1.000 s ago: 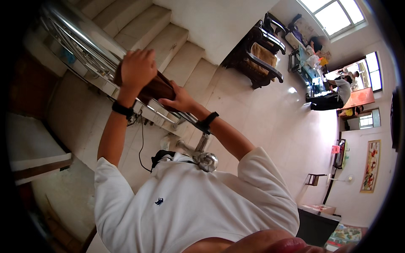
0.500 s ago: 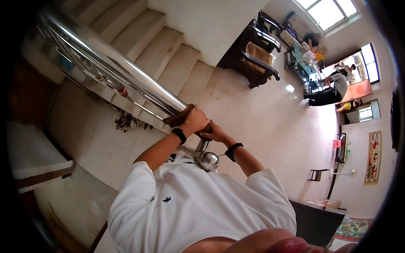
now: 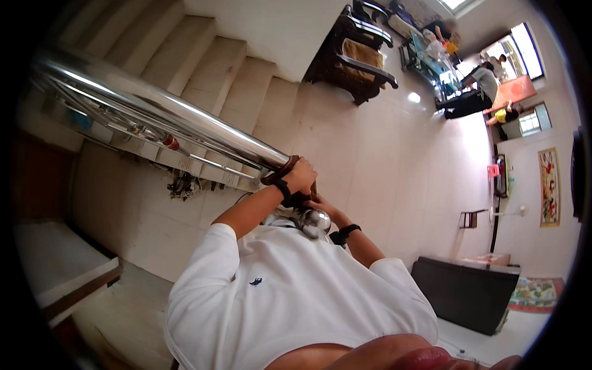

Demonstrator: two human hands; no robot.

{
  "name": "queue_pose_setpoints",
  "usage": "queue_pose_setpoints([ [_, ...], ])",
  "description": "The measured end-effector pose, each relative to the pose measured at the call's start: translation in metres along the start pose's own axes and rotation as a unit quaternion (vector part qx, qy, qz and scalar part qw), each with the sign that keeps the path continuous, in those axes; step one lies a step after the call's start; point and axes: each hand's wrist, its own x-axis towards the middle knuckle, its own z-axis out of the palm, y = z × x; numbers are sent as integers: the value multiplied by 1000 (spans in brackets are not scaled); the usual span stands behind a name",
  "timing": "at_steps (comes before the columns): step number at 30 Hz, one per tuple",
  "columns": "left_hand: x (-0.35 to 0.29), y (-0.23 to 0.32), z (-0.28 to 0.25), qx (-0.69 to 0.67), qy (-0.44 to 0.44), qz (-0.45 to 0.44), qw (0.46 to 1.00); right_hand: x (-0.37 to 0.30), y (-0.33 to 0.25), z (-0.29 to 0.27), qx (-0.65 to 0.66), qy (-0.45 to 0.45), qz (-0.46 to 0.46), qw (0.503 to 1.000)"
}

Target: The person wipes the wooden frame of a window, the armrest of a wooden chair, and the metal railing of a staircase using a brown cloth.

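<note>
A thick polished steel handrail (image 3: 185, 118) slants down from the upper left toward me. Around its lower end sits a reddish-brown piece (image 3: 279, 172); whether it is cloth or wood I cannot tell. My left hand (image 3: 301, 176) is closed over this brown piece, knuckles up. Just below and to the right, my right hand (image 3: 325, 207) grips the brown piece's lower part, its fingers partly hidden. Close beneath the hands, in front of my white shirt, is a shiny steel ball (image 3: 315, 224). Each wrist wears a black band.
Stairs (image 3: 209, 74) rise behind the rail. Thinner bars with a red fitting (image 3: 171, 142) run below it. A dark wooden armchair (image 3: 351, 58) stands beyond the stairs. People are near a glass table (image 3: 431, 58) at the upper right. A black panel (image 3: 465, 293) stands at the lower right.
The view has shifted, so the room sits higher in the picture. Both hands appear slightly further right, still on the brown piece, and closer to the steel ball.
</note>
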Motion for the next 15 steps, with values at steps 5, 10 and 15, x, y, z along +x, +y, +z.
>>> queue_pose_setpoints([
  [5, 6, -9, 25, 65, -44, 7, 997, -24, -19, 2, -60, 17, 114, 992],
  [10, 17, -18, 68, 52, 55, -60, 995, -11, -12, 4, -105, 41, 64, 992],
  [15, 15, 12, -15, 53, -150, -25, 987, 10, -27, 14, -202, 170, 71, 962],
])
